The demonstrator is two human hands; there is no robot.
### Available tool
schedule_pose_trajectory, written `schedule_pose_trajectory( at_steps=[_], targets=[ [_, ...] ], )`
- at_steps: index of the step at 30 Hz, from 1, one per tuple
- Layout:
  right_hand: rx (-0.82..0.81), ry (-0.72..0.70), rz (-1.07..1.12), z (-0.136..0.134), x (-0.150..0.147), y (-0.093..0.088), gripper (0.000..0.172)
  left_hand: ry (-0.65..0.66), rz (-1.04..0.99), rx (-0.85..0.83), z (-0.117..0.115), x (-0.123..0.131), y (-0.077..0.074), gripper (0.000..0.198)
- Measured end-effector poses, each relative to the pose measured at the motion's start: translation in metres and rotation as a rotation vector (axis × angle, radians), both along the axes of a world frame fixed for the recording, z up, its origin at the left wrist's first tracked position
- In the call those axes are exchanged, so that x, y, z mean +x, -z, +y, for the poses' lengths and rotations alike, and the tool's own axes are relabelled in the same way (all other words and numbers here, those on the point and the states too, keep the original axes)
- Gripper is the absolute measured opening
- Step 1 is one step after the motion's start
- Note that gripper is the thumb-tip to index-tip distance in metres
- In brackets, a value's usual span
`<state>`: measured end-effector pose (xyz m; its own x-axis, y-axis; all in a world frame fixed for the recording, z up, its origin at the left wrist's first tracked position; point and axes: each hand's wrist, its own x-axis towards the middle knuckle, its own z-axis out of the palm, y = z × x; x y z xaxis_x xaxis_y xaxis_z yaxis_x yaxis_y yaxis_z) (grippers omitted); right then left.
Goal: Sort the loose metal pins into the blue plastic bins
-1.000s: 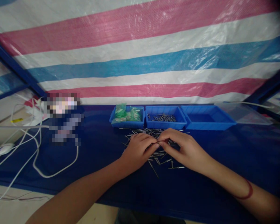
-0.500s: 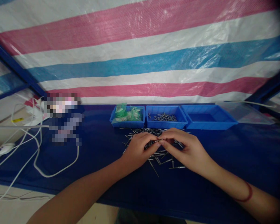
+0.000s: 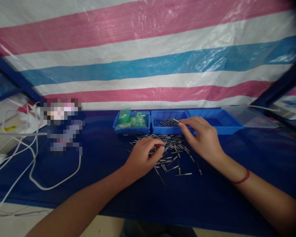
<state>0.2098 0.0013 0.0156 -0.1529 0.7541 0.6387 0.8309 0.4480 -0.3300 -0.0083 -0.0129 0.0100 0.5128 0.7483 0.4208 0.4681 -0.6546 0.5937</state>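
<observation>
Many silver blind rivets (image 3: 172,141) lie in a loose pile on the blue table in front of the bins. Low over the pile's left part, my left hand (image 3: 141,158) has thumb and index finger curled toward each other; a small shiny bit shows at the fingertips, too small to name. My right hand (image 3: 203,136) pinches a blind rivet (image 3: 175,120) over the front right of the middle blue bin (image 3: 156,128). More rivets lie inside that bin.
A left blue bin (image 3: 132,131) holds green plastic bags (image 3: 139,119). The right blue bin (image 3: 222,126) adjoins the middle one. White cables (image 3: 43,188) run over the table's left side, beside blurred-out items. A striped tarp (image 3: 143,72) hangs behind; clear plastic sheet (image 3: 256,118) lies far right.
My hands have parted. My right hand has moved up and right to the middle bin with a blind rivet, while my left hand stays over the pile. The view has shifted slightly.
</observation>
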Motion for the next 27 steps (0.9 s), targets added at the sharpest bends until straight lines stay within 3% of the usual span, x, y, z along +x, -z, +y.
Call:
schedule_pose_trajectory(
  at_steps=[4,8,13,18,27],
  targets=[
    [-0.038,0.143,-0.172,0.008,0.013,-0.001,0.028,0.015,0.079,0.046,0.002,-0.004,-0.001,0.019],
    [-0.083,-0.002,-0.138,-0.002,0.016,-0.005,0.021,-0.004,0.149,0.109,0.008,-0.011,-0.004,0.024],
    [-0.366,-0.201,-0.257,-0.007,0.021,-0.003,0.015,-0.002,0.250,0.143,0.013,-0.015,-0.002,0.025],
    [-0.427,-0.241,-0.363,-0.002,0.021,0.006,0.018,0.034,0.288,0.154,0.012,-0.010,0.004,0.022],
    [-0.420,-0.202,-0.391,-0.004,0.012,0.009,0.016,0.033,0.294,0.110,0.008,-0.008,0.001,0.021]
  ],
)
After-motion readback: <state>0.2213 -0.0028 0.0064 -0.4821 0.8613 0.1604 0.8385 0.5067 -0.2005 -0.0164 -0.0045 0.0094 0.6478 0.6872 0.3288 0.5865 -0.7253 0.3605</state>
